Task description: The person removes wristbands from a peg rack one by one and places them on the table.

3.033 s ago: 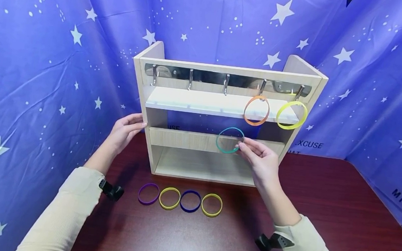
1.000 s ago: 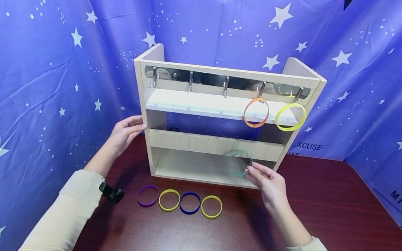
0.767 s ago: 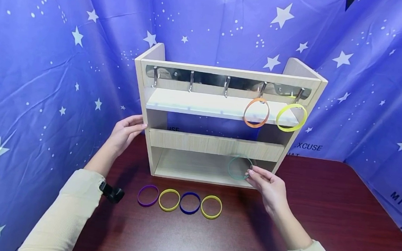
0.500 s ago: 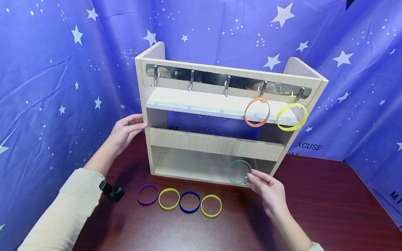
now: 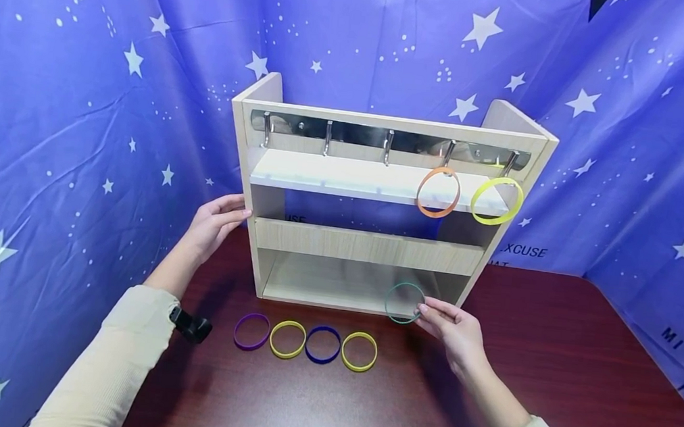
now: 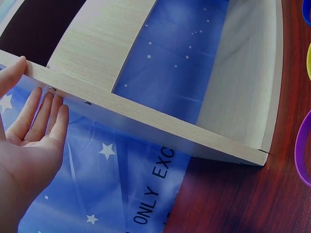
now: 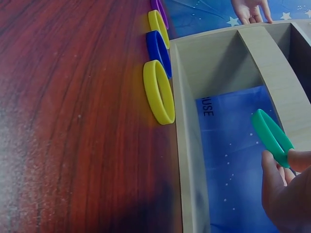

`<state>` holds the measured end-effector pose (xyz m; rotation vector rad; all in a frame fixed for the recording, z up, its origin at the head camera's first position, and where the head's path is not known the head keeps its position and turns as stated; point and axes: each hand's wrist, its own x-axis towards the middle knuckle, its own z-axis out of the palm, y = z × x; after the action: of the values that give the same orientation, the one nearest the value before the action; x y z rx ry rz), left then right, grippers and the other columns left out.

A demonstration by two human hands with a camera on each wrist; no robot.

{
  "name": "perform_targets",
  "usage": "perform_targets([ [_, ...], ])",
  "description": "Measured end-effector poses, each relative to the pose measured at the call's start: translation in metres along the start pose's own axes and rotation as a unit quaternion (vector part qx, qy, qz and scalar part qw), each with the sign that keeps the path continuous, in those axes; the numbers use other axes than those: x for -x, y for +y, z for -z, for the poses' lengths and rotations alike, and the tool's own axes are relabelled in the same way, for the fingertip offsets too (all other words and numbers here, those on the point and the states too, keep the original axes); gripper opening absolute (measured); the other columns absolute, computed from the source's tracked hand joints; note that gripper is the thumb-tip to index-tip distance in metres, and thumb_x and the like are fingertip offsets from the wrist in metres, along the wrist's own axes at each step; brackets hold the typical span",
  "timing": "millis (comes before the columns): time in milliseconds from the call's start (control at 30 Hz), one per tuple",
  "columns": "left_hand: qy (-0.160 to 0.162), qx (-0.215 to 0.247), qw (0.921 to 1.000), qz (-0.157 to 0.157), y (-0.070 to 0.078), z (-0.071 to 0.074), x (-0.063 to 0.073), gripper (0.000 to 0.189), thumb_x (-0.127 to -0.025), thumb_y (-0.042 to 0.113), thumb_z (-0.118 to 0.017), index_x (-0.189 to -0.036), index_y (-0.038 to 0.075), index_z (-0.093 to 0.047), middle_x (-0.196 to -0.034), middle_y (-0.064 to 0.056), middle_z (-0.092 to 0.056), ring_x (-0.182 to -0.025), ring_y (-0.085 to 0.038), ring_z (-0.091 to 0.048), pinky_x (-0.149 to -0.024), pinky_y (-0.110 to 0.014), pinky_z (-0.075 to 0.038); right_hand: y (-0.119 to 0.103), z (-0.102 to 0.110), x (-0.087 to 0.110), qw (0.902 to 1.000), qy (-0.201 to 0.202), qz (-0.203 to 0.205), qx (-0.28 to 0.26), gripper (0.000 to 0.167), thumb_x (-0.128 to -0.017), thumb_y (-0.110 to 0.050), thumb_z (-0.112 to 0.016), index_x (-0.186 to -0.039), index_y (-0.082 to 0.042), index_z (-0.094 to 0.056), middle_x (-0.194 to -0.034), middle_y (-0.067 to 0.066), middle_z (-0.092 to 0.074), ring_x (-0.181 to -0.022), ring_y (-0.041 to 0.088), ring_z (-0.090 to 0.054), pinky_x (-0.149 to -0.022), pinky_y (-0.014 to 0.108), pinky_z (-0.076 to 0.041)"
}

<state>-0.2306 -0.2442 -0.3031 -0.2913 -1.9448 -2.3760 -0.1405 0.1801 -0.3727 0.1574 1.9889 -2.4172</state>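
Observation:
My right hand (image 5: 454, 328) pinches a thin green wristband (image 7: 269, 133) between thumb and fingers, in front of the shelf's lower right opening. My left hand (image 5: 212, 228) touches the left side panel of the small wooden shelf (image 5: 369, 246); in the left wrist view its fingers (image 6: 41, 114) are fairly straight along the panel's outer face. An orange wristband (image 5: 421, 200) and a yellow wristband (image 5: 520, 200) hang from the two rightmost hooks. On the table, in a row, lie a purple wristband (image 5: 236, 336), a yellow one, a dark blue one (image 5: 321, 361) and another yellow one.
A metal hook rail (image 5: 358, 133) runs along the shelf's upper front, and its three left hooks carry nothing. The dark red table (image 5: 549, 354) extends around the shelf. Blue star-patterned cloth (image 5: 369, 39) stands behind and at both sides.
Over three seconds my right hand has moved down and slightly right, lowering the green wristband from the middle board towards the shelf's base. My left hand stays at the side panel.

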Motion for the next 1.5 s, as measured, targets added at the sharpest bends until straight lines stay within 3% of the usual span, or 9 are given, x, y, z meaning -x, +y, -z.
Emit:
perform_targets([
  [200,0.000,0.001,1.0000,-0.001,-0.001,0.000,0.000,0.025,-0.090,-0.002,-0.057,-0.101,0.020,-0.062,-0.098,0.011,-0.067,-0.093,-0.002,-0.063,-0.088,-0.012,-0.049,0.006,0.003,0.000,0.9998,0.004,-0.006,0.016,0.018,-0.089,0.005,-0.061,-0.103,-0.006,-0.066,-0.080,-0.010,-0.074,-0.079,0.004,-0.071,-0.077,0.023,-0.059],
  [333,0.000,0.009,1.0000,-0.003,-0.001,0.000,0.000,0.027,-0.090,-0.003,-0.056,-0.099,0.021,-0.065,-0.097,0.011,-0.068,-0.092,-0.002,-0.064,-0.087,-0.012,-0.050,0.010,0.005,0.001,0.9995,0.001,-0.016,0.026,0.028,-0.089,0.004,-0.061,-0.116,0.006,-0.060,-0.081,-0.010,-0.074,-0.078,0.004,-0.071,-0.078,0.023,-0.059],
  [633,0.003,0.007,1.0000,-0.003,-0.002,0.000,0.000,0.027,-0.090,-0.003,-0.057,-0.099,0.022,-0.064,-0.097,0.011,-0.068,-0.093,-0.001,-0.064,-0.087,-0.012,-0.049,0.023,0.009,0.002,0.9992,-0.007,-0.033,0.023,0.036,-0.088,0.006,-0.060,-0.122,0.014,-0.053,-0.079,-0.007,-0.073,-0.078,0.005,-0.071,-0.078,0.022,-0.059],
  [767,0.003,0.007,1.0000,-0.001,-0.003,0.000,0.000,0.026,-0.090,-0.002,-0.057,-0.099,0.022,-0.064,-0.097,0.011,-0.068,-0.093,-0.001,-0.063,-0.088,-0.012,-0.049,0.031,0.013,0.002,0.9989,-0.020,-0.032,0.028,0.033,-0.087,0.006,-0.063,-0.118,0.013,-0.057,-0.082,-0.003,-0.074,-0.079,0.007,-0.072,-0.077,0.023,-0.059],
  [1033,0.001,0.010,0.9999,-0.008,-0.002,0.000,0.000,0.029,-0.090,-0.004,-0.056,-0.097,0.022,-0.066,-0.096,0.011,-0.069,-0.092,-0.002,-0.064,-0.087,-0.012,-0.050,0.041,0.015,0.003,0.9954,-0.022,-0.065,0.068,0.045,-0.087,0.003,-0.063,-0.126,0.021,-0.048,-0.087,0.002,-0.075,-0.078,0.006,-0.071,-0.077,0.023,-0.059],
  [1200,0.000,0.014,0.9999,-0.008,-0.002,0.000,0.000,0.029,-0.090,-0.004,-0.056,-0.097,0.022,-0.066,-0.096,0.010,-0.069,-0.091,-0.002,-0.065,-0.086,-0.012,-0.050,0.043,0.015,0.004,0.9934,-0.027,-0.080,0.078,0.044,-0.089,0.004,-0.061,-0.126,0.022,-0.046,-0.089,0.004,-0.074,-0.079,0.007,-0.071,-0.078,0.024,-0.059],
  [1500,0.003,0.013,0.9999,-0.004,-0.001,0.000,0.001,0.028,-0.090,-0.004,-0.056,-0.097,0.022,-0.065,-0.095,0.011,-0.069,-0.091,-0.002,-0.065,-0.086,-0.012,-0.050,0.048,0.020,0.007,0.9874,-0.077,-0.101,0.094,0.047,-0.088,0.003,-0.063,-0.125,0.024,-0.045,-0.087,0.005,-0.075,-0.079,0.008,-0.071,-0.077,0.025,-0.059],
])
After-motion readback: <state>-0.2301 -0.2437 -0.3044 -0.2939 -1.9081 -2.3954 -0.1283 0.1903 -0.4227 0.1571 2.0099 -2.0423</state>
